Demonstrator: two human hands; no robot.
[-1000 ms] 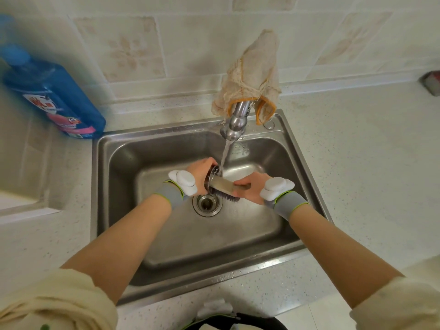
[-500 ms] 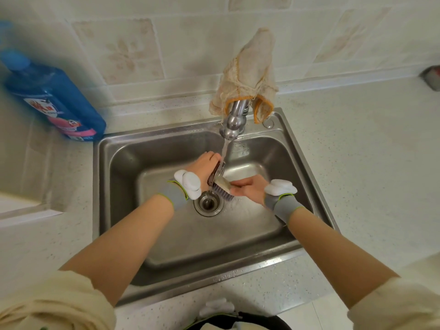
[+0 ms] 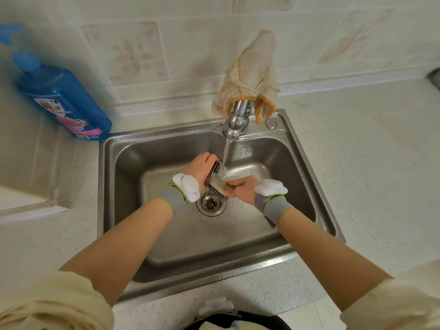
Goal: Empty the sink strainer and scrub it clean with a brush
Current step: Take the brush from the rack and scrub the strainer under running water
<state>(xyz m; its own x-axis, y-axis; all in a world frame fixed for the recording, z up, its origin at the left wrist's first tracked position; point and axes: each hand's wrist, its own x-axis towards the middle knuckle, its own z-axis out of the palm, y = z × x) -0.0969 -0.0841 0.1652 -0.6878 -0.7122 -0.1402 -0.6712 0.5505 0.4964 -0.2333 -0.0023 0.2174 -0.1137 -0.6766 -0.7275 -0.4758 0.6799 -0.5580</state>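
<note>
The left hand (image 3: 201, 166) curls round the round metal sink strainer (image 3: 214, 172), lifted above the open drain (image 3: 211, 204); the right hand (image 3: 242, 190) grips a pale-backed, dark-bristled brush (image 3: 217, 188) against it; emptying looks done; scrubbing seems underway.

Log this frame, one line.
phase: scrub | left hand: holds strainer | right hand: holds brush against strainer | faucet: running

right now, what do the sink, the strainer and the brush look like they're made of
Sink: stainless steel, brushed grey sheen with soft reflections. Strainer: apparently metal, shiny rim, mostly hidden in the left hand. Brush: probably plastic, pale smooth back, dark bristles.
</note>
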